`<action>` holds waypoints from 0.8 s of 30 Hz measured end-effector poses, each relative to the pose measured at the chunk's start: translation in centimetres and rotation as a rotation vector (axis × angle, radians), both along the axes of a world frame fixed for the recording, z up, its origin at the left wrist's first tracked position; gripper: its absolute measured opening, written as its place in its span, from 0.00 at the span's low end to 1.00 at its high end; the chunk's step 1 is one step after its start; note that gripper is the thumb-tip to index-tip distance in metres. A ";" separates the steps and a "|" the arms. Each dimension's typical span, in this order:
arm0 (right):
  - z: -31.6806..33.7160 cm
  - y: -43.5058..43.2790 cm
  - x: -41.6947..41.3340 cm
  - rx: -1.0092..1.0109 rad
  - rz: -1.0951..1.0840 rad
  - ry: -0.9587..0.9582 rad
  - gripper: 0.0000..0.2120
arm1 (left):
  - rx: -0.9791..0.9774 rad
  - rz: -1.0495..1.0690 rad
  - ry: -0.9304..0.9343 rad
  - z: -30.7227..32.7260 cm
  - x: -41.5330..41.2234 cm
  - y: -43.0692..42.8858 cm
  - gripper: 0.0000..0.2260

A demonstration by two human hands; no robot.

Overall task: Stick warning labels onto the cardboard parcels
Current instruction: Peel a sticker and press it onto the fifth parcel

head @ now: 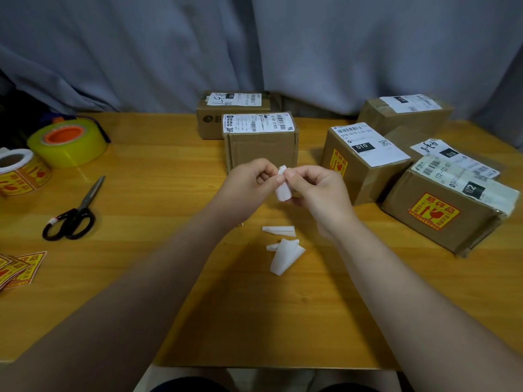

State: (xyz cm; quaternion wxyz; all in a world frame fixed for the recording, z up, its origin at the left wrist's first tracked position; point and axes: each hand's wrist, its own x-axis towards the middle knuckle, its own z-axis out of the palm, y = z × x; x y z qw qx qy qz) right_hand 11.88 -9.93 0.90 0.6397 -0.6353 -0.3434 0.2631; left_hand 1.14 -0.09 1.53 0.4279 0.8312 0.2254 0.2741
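Above the table's middle, my left hand (250,181) and my right hand (314,190) both pinch a small white folded paper (283,190), seen from its blank side. Right behind them stands a cardboard parcel (263,147) whose front face carries no warning label. Two parcels on the right, one (359,168) and another (444,219), each show a yellow-and-red warning label (434,212) on the side. A roll of the same labels (21,172) stands at the left edge. Several cut labels (19,268) lie at the front left.
Two white paper scraps (284,244) lie on the wooden table (141,222) below my hands. Black scissors (76,215) and a yellow tape roll (68,142) sit on the left. More parcels (232,108) stand at the back, against a grey curtain.
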 end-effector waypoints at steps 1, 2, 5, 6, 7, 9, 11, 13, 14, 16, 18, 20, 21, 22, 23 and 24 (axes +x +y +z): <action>0.0 0.0 0.0 -0.017 0.031 0.059 0.09 | -0.024 -0.002 0.004 0.1 0.0 0.0 0.05; 0.0 -0.1 0.1 -0.029 0.067 0.117 0.11 | -0.060 -0.006 -0.003 0.2 0.0 0.0 0.05; 0.0 -0.3 0.0 0.001 0.147 0.287 0.19 | -0.157 0.024 -0.061 0.2 0.3 -0.3 0.06; -0.1 -0.5 -0.1 0.026 0.158 0.305 0.20 | -0.191 0.049 -0.084 0.2 0.4 -0.3 0.06; -0.2 -0.6 -0.1 0.041 0.157 0.279 0.18 | -0.228 0.074 -0.108 0.1 0.5 -0.3 0.06; -0.4 -0.7 -0.1 0.042 0.111 0.180 0.10 | -0.298 0.098 -0.153 0.0 0.6 -0.2 0.06; -0.4 -0.7 -0.2 0.037 0.062 0.134 0.06 | -0.367 0.077 -0.180 0.1 0.5 -0.4 0.05; -0.1 -0.6 -0.2 0.041 0.054 0.134 0.06 | -0.415 0.031 -0.166 0.2 0.3 -0.6 0.06; 0.1 -0.6 -0.2 0.043 0.060 0.139 0.06 | -0.427 0.009 -0.146 0.2 0.3 -0.6 0.07; 0.4 -0.6 -0.1 0.037 0.073 0.144 0.06 | -0.444 -0.030 -0.121 0.2 0.1 -0.3 0.05; 0.5 -0.7 0.0 0.046 0.098 0.181 0.05 | -0.462 -0.058 -0.122 0.3 -0.1 -0.1 0.05; 0.5 -0.7 -0.2 0.074 0.123 0.236 0.07 | -0.485 -0.078 -0.124 0.4 -0.2 -0.2 0.08; 0.5 -0.7 -0.3 0.082 0.118 0.224 0.08 | -0.497 -0.081 -0.128 0.4 -0.2 -0.2 0.09; 0.4 -0.7 -0.4 0.084 0.100 0.185 0.09 | -0.501 -0.078 -0.127 0.4 -0.2 -0.3 0.09; 0.2 -0.7 -0.6 0.085 0.075 0.136 0.09 | -0.492 -0.071 -0.118 0.5 -0.2 -0.5 0.09; 0.0 -0.8 -0.7 0.087 0.051 0.096 0.08 | -0.467 -0.066 -0.100 0.4 -0.2 -0.5 0.10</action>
